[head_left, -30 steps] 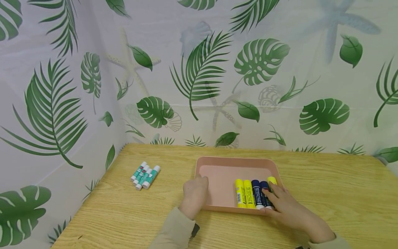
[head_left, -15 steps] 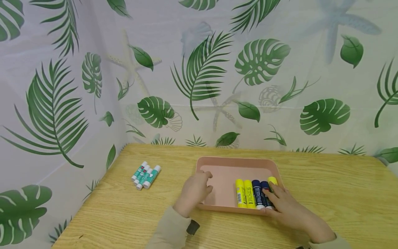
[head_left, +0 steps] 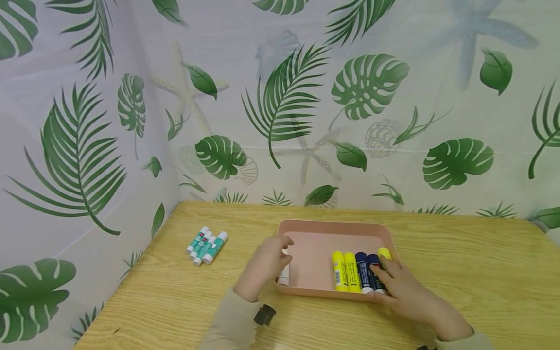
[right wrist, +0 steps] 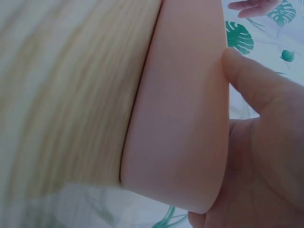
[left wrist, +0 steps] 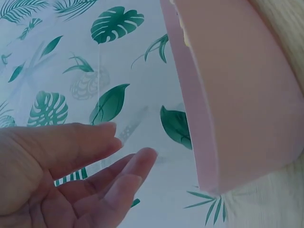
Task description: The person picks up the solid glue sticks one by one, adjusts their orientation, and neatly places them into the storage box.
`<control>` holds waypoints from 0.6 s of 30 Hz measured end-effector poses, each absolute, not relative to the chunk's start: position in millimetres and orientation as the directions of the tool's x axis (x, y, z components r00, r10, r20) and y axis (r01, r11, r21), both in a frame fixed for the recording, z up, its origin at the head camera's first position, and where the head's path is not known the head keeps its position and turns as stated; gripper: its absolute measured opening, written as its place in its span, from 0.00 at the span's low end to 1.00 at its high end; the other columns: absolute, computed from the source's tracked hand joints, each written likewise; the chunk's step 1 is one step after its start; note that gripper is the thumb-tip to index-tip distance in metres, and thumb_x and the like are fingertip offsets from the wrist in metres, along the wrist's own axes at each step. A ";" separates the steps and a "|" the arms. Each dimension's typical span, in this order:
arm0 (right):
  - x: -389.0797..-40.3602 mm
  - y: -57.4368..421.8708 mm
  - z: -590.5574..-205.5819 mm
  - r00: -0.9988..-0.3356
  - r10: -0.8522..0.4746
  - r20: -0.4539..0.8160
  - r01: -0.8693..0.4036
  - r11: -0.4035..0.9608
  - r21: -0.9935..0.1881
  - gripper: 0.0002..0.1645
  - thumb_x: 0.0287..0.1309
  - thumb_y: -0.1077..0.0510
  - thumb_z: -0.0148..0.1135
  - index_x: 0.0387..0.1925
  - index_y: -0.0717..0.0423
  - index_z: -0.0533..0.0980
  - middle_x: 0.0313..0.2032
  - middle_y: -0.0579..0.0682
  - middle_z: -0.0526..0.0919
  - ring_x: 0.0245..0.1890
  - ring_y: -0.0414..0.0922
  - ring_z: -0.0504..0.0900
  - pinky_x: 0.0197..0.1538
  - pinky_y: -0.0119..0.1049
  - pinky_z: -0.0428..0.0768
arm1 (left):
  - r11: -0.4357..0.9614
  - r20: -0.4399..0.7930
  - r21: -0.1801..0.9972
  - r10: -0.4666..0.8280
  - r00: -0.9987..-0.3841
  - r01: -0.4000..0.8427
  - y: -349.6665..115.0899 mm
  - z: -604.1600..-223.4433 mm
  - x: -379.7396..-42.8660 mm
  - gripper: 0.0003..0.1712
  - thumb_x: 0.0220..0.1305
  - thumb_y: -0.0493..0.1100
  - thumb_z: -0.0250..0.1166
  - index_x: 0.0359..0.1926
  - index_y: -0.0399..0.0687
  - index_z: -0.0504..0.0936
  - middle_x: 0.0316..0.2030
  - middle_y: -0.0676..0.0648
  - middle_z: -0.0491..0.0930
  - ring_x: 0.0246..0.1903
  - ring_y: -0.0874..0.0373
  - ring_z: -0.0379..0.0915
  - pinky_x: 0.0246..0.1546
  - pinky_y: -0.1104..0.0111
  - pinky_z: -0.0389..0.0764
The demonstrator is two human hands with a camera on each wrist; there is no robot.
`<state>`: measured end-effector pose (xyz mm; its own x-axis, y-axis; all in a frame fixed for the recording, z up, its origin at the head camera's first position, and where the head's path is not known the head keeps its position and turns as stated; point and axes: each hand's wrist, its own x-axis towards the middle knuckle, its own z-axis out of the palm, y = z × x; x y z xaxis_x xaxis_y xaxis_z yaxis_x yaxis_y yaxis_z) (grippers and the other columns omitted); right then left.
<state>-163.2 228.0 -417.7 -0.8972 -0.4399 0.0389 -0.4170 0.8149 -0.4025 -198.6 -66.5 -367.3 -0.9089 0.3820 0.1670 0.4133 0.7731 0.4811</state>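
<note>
A pink tray (head_left: pixel 315 228) lies on the table. My left hand (head_left: pixel 264 262) hovers over its left end, fingers apart and relaxed. In the left wrist view that hand (left wrist: pixel 90 175) has nothing between thumb and fingers. A glue stick with a white end (head_left: pixel 283 276) lies along the tray's left wall, partly hidden under the hand. My right hand (head_left: pixel 404 294) rests over the tray's front right corner, fingers on the glue sticks there; in the right wrist view its thumb (right wrist: pixel 251 78) touches the rim. Yellow glue sticks (head_left: pixel 339 272) and dark blue glue sticks (head_left: pixel 363 272) lie side by side.
Several teal glue sticks with white caps (head_left: pixel 214 248) lie grouped on the wooden table (head_left: pixel 175 306), left of the tray. A leaf-patterned cloth (head_left: pixel 262 121) stands behind the table and along its left side.
My left hand has uncurled its fingers and drawn back to the left and up, uncovering the white-ended glue stick in the tray. The right hand has stayed put.
</note>
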 end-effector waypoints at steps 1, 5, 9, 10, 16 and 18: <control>-163.4 228.2 -418.1 -0.897 -0.441 0.036 -0.417 0.814 -0.403 0.43 0.54 0.36 0.50 0.58 0.66 0.63 0.61 0.70 0.51 0.61 0.66 0.47 0.57 0.61 0.47 | 0.773 0.169 0.483 0.379 -0.910 0.411 -68.3 -366.9 -198.9 0.13 0.55 0.32 0.60 0.44 0.35 0.75 0.37 0.41 0.77 0.33 0.54 0.76 0.30 0.70 0.75; -164.0 228.7 -418.6 -0.895 -0.445 0.026 -0.417 0.815 -0.403 0.44 0.54 0.35 0.49 0.59 0.66 0.62 0.62 0.70 0.50 0.61 0.67 0.47 0.58 0.61 0.46 | 0.787 0.171 0.483 0.344 -0.923 0.383 -74.6 -365.1 -200.2 0.14 0.55 0.31 0.60 0.44 0.34 0.75 0.39 0.40 0.76 0.33 0.54 0.75 0.32 0.68 0.76; -164.3 228.8 -419.1 -0.894 -0.446 0.029 -0.420 0.816 -0.396 0.44 0.54 0.35 0.49 0.58 0.66 0.63 0.62 0.70 0.50 0.60 0.67 0.47 0.57 0.61 0.47 | 0.815 0.169 0.467 0.299 -0.939 0.344 -80.2 -363.9 -201.8 0.15 0.54 0.31 0.60 0.45 0.34 0.75 0.40 0.40 0.75 0.33 0.53 0.75 0.32 0.66 0.76; -164.4 228.9 -419.2 -0.894 -0.446 0.031 -0.421 0.816 -0.395 0.44 0.53 0.35 0.49 0.58 0.66 0.63 0.62 0.70 0.51 0.60 0.66 0.47 0.57 0.61 0.47 | 0.820 0.167 0.465 0.288 -0.943 0.333 -81.4 -363.4 -202.2 0.16 0.54 0.31 0.61 0.45 0.35 0.75 0.40 0.39 0.75 0.33 0.53 0.75 0.32 0.66 0.76; -164.4 228.4 -418.8 -0.897 -0.441 0.039 -0.419 0.817 -0.397 0.43 0.54 0.36 0.50 0.58 0.66 0.63 0.62 0.70 0.51 0.61 0.66 0.47 0.57 0.61 0.47 | 0.870 0.217 0.370 0.262 -0.940 0.327 -88.4 -362.7 -204.7 0.15 0.52 0.33 0.63 0.43 0.35 0.77 0.37 0.40 0.76 0.33 0.53 0.74 0.33 0.65 0.76; -164.3 228.4 -418.7 -0.897 -0.441 0.038 -0.418 0.816 -0.400 0.43 0.54 0.36 0.50 0.58 0.66 0.63 0.61 0.70 0.51 0.61 0.66 0.47 0.57 0.61 0.47 | 0.887 0.233 0.331 0.253 -0.939 0.322 -90.1 -363.3 -205.3 0.15 0.51 0.34 0.63 0.43 0.36 0.77 0.37 0.41 0.76 0.33 0.52 0.74 0.34 0.64 0.75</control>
<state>-164.3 228.4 -418.7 -0.8966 -0.4411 0.0382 -0.4183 0.8155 -0.3999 -205.3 -90.1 -363.3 -0.9388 0.2532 0.2335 0.3216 0.8872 0.3309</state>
